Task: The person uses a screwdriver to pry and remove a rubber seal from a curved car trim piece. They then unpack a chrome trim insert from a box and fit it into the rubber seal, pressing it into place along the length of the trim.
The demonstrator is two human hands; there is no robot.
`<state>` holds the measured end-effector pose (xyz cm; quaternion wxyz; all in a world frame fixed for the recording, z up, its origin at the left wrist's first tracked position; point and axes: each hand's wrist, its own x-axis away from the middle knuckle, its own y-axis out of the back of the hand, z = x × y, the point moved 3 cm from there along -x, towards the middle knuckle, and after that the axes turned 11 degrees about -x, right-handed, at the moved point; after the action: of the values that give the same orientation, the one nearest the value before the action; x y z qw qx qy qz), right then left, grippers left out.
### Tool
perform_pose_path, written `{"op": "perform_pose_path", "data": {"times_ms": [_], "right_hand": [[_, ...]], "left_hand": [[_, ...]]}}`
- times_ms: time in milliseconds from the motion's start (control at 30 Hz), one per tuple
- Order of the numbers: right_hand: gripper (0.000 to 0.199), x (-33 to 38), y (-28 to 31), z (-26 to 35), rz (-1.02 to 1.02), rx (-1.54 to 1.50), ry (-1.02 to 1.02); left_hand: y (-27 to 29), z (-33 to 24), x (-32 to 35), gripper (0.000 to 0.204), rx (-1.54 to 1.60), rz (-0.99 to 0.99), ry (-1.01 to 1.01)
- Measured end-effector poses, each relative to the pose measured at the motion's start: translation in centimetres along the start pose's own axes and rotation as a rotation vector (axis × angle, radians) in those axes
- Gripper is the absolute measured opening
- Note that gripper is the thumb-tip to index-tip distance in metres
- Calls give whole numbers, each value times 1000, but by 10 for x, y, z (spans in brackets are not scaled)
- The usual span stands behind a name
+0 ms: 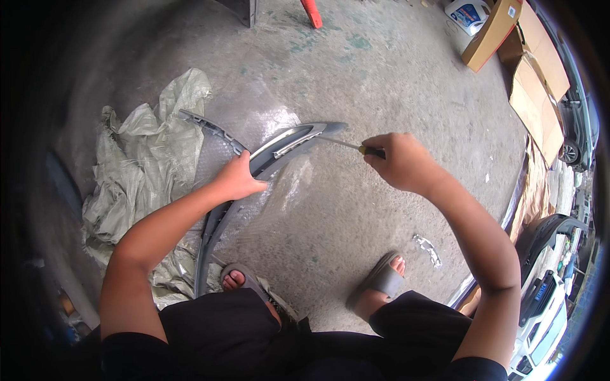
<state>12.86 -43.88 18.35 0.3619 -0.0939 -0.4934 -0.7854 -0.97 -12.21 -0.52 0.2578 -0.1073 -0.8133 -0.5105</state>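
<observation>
Lying apart at lower right: 1 silver piece [428,250]. Left hand [238,178] grips curved dark trim [260,166], left of centre. Right hand [405,161], right of centre, closed around screwdriver [343,143], tip at or near silver strip [297,144]. Strip looks still seated on trim; work judged partway.

the floor [356,216] was rough and gray, with green spots [359,41] up ahead. over on the right there was big brown cardboard [535,105], and a white jug [468,15] near it. past the cardboard there were a blue-gray car [577,101] and a white car [545,327]. bright light [556,367] showed at the right edge, down low.
</observation>
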Motion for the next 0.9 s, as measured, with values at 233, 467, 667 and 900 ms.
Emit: {"op": "perform_pose_path", "data": {"times_ms": [233,467,667,900], "right_hand": [[23,6,42,79,27,259,43],[25,-1,2,82,63,239,-4],[24,5,-8,87,59,312,-103],[24,-2,-17,98,79,386,-142]], "left_hand": [[-3,-5,2,83,2,-24,6],[-1,-4,2,91,30,29,3],[1,-6,3,92,43,27,4],[0,-4,3,92,29,17,12]]}}
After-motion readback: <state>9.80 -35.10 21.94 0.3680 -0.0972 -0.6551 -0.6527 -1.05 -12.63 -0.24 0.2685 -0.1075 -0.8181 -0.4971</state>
